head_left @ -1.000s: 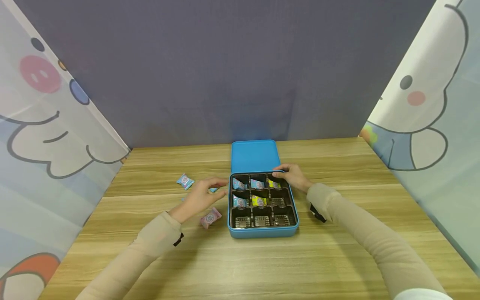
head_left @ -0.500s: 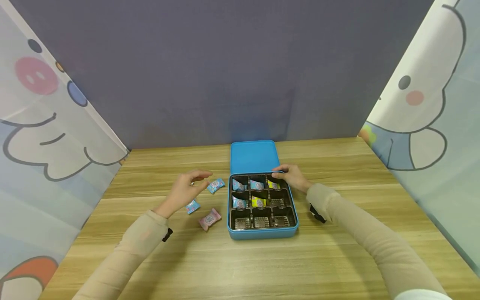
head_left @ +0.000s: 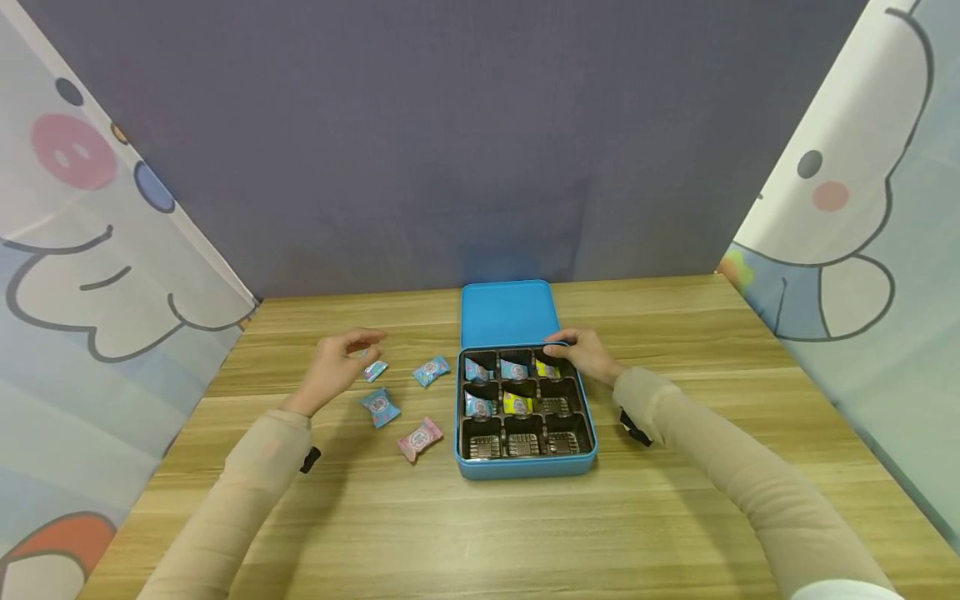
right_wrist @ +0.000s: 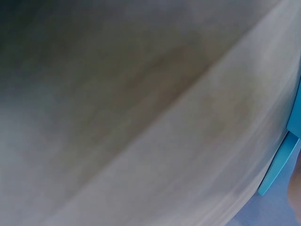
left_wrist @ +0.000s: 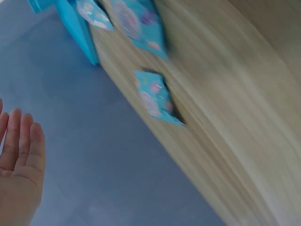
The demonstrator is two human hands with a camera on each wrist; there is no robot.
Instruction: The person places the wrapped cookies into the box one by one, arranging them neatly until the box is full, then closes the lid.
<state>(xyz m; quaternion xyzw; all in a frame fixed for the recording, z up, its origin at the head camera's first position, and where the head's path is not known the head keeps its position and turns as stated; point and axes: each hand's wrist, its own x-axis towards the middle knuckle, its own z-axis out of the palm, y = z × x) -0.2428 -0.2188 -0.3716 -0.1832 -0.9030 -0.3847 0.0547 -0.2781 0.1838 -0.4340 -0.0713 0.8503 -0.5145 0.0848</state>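
Observation:
In the head view, my left hand (head_left: 337, 367) hovers over the table's left part beside a small blue wrapped candy (head_left: 375, 371). Its fingers look straight in the left wrist view and nothing shows in them; that view also has a blue candy (left_wrist: 157, 99) on the wood. My right hand (head_left: 592, 357) holds the back right corner of the blue box (head_left: 525, 468), thumb over the rim. Inside, a black divided tray (head_left: 522, 423) carries blue candies (head_left: 478, 405) and yellow candies (head_left: 517, 403) in its back and middle rows. A sleeve mostly fills the right wrist view.
More wrapped candies lie left of the box: a blue candy (head_left: 431, 371) close to it, another blue candy (head_left: 381, 407), and a pink candy (head_left: 420, 439) nearest the front. The box's blue lid (head_left: 510, 313) lies folded back toward the grey wall (head_left: 480, 150).
My left hand has moved left, away from the box, uncovering the blue candies on the table. The right hand stays at the box corner.

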